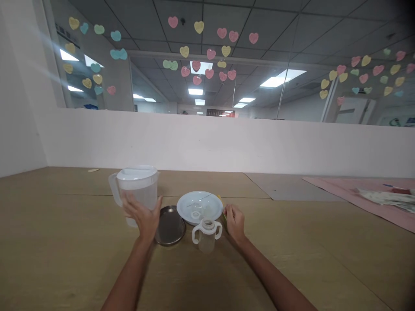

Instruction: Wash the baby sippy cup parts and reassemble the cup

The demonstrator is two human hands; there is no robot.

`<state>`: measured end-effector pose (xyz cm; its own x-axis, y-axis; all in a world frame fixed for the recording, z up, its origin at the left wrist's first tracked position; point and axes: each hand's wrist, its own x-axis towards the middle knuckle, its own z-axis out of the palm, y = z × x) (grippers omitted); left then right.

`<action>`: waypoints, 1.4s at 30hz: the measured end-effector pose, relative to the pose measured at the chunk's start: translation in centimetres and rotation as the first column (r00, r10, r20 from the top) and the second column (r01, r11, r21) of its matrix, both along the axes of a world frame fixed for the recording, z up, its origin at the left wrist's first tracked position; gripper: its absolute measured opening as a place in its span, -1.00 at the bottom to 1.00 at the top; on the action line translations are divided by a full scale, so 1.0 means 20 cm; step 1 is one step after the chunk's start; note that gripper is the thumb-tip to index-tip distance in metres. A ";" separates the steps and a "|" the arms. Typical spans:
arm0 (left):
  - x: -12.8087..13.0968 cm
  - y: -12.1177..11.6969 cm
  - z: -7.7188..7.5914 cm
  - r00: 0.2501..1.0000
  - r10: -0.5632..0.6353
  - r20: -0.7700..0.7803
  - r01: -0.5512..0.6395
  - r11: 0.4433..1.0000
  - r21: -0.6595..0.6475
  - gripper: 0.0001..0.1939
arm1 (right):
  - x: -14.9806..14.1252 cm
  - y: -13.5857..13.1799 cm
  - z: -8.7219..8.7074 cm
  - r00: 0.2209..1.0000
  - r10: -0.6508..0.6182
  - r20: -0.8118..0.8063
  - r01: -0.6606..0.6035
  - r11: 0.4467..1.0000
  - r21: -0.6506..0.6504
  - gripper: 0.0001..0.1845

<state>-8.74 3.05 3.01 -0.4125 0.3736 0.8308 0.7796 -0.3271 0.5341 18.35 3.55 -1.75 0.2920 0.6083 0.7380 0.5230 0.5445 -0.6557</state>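
My left hand [144, 214] is wrapped round the near side of a clear plastic pitcher [138, 188] with a white lid, which stands upright on the wooden table [65, 250]. My right hand [234, 221] rests on the table, fingers curled on a small yellow-green and red thing [223, 209] beside a white plate [199, 206]. A clear two-handled baby bottle [206, 235] without a cap stands between my hands. Its ring-shaped part lies on the plate.
A shallow metal bowl [170, 230] sits between the pitcher and the bottle. A pink mat [356, 194] with papers lies at the far right, next to a grey mat [285, 186]. A low white wall [227, 142] runs along the table's far edge.
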 end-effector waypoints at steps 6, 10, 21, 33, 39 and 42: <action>0.30 0.03 -0.02 0.698 -0.534 -0.477 0.389 0.842 -0.374 -0.67 | 0.06 0.09 -0.05 0.983 -0.151 0.099 0.175 0.938 -0.300 -0.62; 0.38 0.08 -0.07 0.581 -0.606 -0.543 0.295 0.779 -0.554 -0.58 | 0.08 0.11 -0.08 0.903 -0.124 0.411 0.320 0.834 -0.450 -0.82; 0.39 -0.01 -0.06 0.570 -0.596 -0.565 0.263 0.784 -0.563 -0.59 | 0.04 0.09 -0.09 0.773 -0.013 0.634 0.386 0.802 -0.455 -0.82; 0.39 -0.02 -0.08 0.559 -0.624 -0.547 0.301 0.767 -0.567 -0.59 | 0.05 0.12 -0.12 0.889 0.010 0.459 0.242 0.840 -0.486 -0.85; 0.40 -0.03 -0.06 0.580 -0.635 -0.511 0.329 0.756 -0.566 -0.67 | 0.13 0.19 -0.14 0.998 -0.069 -0.008 0.053 0.827 -0.560 -0.82; 0.40 -0.03 -0.06 0.629 -0.626 -0.460 0.339 0.754 -0.563 -0.74 | 0.17 0.21 -0.14 0.990 -0.108 -0.086 0.044 0.838 -0.544 -0.79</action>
<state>-0.71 2.44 1.89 0.4482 0.7045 0.5503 0.7531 -0.6292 0.1922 21.69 7.73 -4.61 0.4129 0.8728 0.2601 0.4561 0.0490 -0.8886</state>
